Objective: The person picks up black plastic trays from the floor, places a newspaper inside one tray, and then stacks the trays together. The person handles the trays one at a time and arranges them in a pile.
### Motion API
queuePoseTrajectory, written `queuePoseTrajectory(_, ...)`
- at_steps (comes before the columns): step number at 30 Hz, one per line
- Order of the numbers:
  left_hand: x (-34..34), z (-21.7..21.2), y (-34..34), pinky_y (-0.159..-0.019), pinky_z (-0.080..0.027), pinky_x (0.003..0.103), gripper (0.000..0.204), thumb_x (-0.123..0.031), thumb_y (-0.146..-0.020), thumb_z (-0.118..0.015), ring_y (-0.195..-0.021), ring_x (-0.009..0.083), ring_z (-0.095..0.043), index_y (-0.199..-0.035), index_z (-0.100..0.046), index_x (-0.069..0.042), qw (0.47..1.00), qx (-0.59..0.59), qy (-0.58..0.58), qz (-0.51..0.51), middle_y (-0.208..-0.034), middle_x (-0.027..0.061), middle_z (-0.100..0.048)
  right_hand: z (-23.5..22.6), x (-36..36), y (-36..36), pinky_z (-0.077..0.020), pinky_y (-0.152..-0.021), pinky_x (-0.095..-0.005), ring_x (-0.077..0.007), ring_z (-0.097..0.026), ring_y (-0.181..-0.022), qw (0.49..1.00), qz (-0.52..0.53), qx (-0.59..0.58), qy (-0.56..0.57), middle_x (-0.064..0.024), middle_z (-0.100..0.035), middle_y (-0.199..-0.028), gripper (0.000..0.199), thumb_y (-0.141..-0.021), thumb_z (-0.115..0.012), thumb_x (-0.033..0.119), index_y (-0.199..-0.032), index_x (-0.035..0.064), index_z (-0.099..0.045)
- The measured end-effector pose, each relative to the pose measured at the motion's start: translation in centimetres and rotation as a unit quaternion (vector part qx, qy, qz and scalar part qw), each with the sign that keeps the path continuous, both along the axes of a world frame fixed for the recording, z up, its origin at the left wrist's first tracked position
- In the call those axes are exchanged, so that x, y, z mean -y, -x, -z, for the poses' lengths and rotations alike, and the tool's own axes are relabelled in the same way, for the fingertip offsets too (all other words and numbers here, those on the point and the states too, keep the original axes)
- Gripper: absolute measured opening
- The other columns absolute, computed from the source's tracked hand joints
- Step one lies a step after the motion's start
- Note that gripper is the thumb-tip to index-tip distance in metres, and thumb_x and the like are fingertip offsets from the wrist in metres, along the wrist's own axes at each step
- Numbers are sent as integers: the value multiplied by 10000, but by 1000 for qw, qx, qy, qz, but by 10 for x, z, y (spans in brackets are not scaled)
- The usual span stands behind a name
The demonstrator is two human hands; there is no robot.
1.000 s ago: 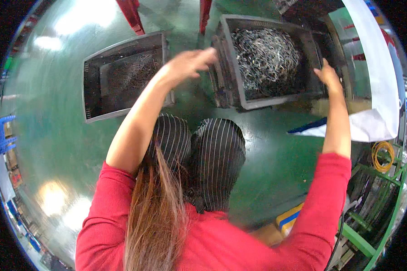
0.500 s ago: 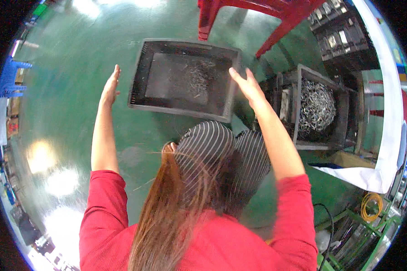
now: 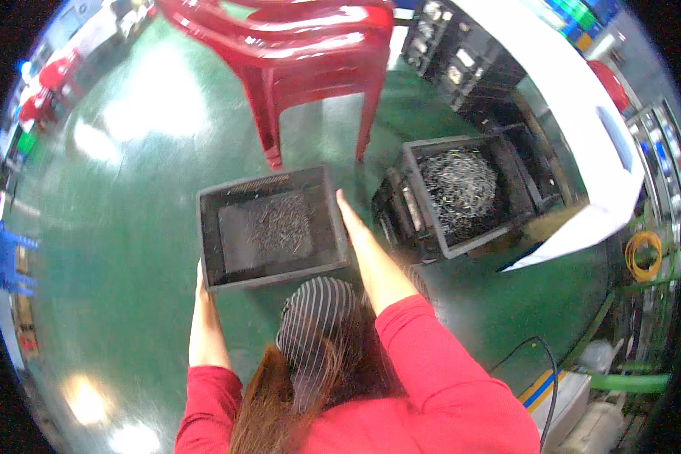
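Nearest, long hair and red sleeves fill the lower edge, with striped trousers (image 3: pixel 318 318) just beyond them. Both forearms reach forward to a dark plastic crate (image 3: pixel 268 227) that lies between the two hands, above the knees. The left hand (image 3: pixel 201 281) is pressed against the crate's near left corner, and its fingers are mostly hidden behind the wall, so I cannot tell how far that grip closes. The right hand (image 3: pixel 348 216) lies flat along the crate's right wall, fingers stretched out and pointing away, a wide grip pressed to the side rather than wrapped round it. A thin scatter of small metal parts (image 3: pixel 280 225) lies on the crate's floor. Just right of it, on the green floor (image 3: pixel 113 227), stands a second crate (image 3: pixel 461 193) heaped with the same kind of parts. Farther off stands a red plastic chair (image 3: pixel 303 53), and to the right a white counter (image 3: pixel 583 113).
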State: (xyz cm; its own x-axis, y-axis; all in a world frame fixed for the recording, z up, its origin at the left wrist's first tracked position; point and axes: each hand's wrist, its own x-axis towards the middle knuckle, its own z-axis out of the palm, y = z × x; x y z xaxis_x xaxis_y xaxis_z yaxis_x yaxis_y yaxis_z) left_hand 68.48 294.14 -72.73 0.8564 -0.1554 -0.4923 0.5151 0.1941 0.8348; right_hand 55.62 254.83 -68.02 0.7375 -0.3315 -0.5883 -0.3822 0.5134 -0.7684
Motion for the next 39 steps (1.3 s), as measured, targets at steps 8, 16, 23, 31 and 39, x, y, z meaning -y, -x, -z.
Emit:
queuePoseTrajectory(8,-44,4,47,-759,-477,414,417,-432,-864,-420,-852,238,-572,-1070,-559,-98,994,-96,36,-40,-986,57,-600,6,-16,-1,-303,-979,-401,-276,-388,-1192,997,-33,-73,20,-135,-429,-1312,766,-821,-295,693,-1293,109,-445)
queuePoseTrajectory(16,-55,30,101,-858,-443,421,468,-348,-866,-493,-1005,266,-525,-1232,-452,-60,993,82,-34,84,-1173,97,-513,32,-12,-7,-344,-914,-427,-258,-436,-1121,991,-132,-34,-17,-110,-483,-1254,753,-765,-382,728,-1218,145,-529)
queuePoseTrajectory(23,-41,8,88,-886,-423,399,496,-348,-878,-499,-1041,275,-499,-1254,-417,-36,1000,-8,11,14,-1208,100,-483,-12,-25,-6,-386,-895,-383,-224,-525,-1028,977,-184,11,-111,-77,-555,-1178,682,-824,-365,657,-1205,119,-540)
queuePoseTrajectory(31,-70,28,100,-891,-417,396,508,-355,-877,-503,-1052,275,-493,-1256,-413,-28,997,-74,-8,-17,-1214,98,-479,50,-18,-17,-293,-1012,-397,-345,-354,-1240,934,-180,-186,247,-184,-447,-1288,830,-787,-282,726,-1260,68,-464)
queuePoseTrajectory(39,-13,-10,117,-872,-427,416,479,-362,-880,-477,-1035,276,-515,-1216,-453,-22,999,-4,15,49,-1191,105,-502,72,5,-5,-379,-902,-446,-308,-498,-1102,994,-37,-81,70,-210,-556,-1146,683,-820,-428,606,-1101,1,-573)
